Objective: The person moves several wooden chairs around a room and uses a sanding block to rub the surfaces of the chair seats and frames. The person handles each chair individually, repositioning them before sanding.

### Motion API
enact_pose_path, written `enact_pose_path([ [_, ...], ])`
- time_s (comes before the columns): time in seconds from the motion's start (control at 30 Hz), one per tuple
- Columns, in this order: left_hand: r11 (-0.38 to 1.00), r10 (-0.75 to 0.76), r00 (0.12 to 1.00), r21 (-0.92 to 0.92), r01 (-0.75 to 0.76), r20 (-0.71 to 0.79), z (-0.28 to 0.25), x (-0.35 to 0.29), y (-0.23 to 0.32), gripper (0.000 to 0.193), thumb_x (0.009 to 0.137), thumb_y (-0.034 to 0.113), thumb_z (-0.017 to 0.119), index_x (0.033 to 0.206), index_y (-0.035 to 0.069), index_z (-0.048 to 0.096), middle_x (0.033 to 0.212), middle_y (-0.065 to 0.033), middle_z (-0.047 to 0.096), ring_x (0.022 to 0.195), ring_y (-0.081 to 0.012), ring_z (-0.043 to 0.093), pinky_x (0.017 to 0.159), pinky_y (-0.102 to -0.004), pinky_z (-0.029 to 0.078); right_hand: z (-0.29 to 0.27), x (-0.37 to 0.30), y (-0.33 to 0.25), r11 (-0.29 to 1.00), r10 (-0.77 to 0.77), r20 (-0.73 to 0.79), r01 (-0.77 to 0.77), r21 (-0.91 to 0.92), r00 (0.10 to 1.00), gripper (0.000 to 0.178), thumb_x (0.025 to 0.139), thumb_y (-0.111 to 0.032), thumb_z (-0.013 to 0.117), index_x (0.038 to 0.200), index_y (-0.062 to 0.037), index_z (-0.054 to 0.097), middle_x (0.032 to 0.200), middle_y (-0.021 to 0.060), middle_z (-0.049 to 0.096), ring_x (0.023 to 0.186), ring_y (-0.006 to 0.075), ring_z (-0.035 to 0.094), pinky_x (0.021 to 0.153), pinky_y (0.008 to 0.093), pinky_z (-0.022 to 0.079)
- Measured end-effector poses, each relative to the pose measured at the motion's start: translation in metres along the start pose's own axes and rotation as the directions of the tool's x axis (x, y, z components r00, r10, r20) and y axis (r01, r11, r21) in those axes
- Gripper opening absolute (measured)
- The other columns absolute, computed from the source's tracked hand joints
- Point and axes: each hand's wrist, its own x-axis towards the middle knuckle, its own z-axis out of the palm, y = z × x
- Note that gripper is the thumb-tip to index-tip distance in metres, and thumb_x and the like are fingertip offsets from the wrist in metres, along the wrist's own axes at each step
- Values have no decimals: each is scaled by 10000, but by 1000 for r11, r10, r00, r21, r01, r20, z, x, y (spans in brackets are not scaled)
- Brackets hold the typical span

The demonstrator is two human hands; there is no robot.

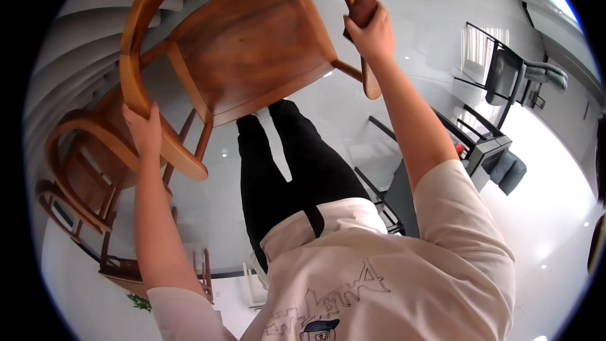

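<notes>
A wooden armchair (246,50) with a broad brown seat and a curved, lighter rail stands in front of me. My left hand (145,127) is closed around the left arm of the rail, near its front end. On the opposite side, my right hand (372,36) is closed on a dark brown folded cloth (362,8). That cloth lies wrapped over the right arm of the rail, pressed against the wood. The fingers of my right hand are partly hidden by the cloth and the rail.
More wooden armchairs (85,170) are lined up at the left, beside a pale curtain (69,57). A black-framed chair with grey cushions (505,76) stands at the right. Dark furniture (404,196) is close by my right side. The floor (410,82) is glossy and pale.
</notes>
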Motion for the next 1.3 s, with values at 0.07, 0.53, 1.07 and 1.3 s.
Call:
enact_pose_path([
  [0.07, 991, -114, 992, 59, 118, -59, 6, 2, 36, 825, 890, 418, 662, 1514, 20, 295, 1469, -255, 436, 1302, -406, 497, 1080, -463, 428, 7, 27, -13, 999, -33, -66, 31, -35, 997, 846, 763, -495, 745, 1401, -40, 425, 1315, 186, 554, 1214, 366, 546, 971, 455, 490],
  [0.53, 978, -128, 978, 144, 153, -167, 21, 4, 27, 775, 843, 433, 652, 1434, 6, 390, 1349, -218, 550, 1197, -403, 567, 981, -483, 474, 18, -83, 53, 977, 209, -181, -212, 5, 961, 802, 750, -423, 793, 1359, -30, 450, 1282, 189, 581, 1203, 360, 568, 977, 439, 470],
  [1.07, 971, -116, 978, 189, 148, -171, 25, 5, 26, 753, 849, 426, 650, 1416, -1, 397, 1351, -233, 535, 1185, -409, 570, 954, -499, 487, 15, 29, -21, 989, 15, -136, -34, -143, 991, 735, 763, -460, 734, 1301, -24, 490, 1239, 177, 587, 1178, 364, 558, 969, 448, 478],
  [1.3, 960, -127, 983, 234, 156, -136, 24, 11, 29, 766, 870, 396, 645, 1456, 5, 344, 1368, -233, 525, 1207, -405, 561, 986, -491, 477, 21, -28, 10, 994, 93, -240, -105, -40, 966, 731, 778, -389, 760, 1339, -23, 469, 1217, 183, 590, 1130, 383, 568, 918, 457, 494],
])
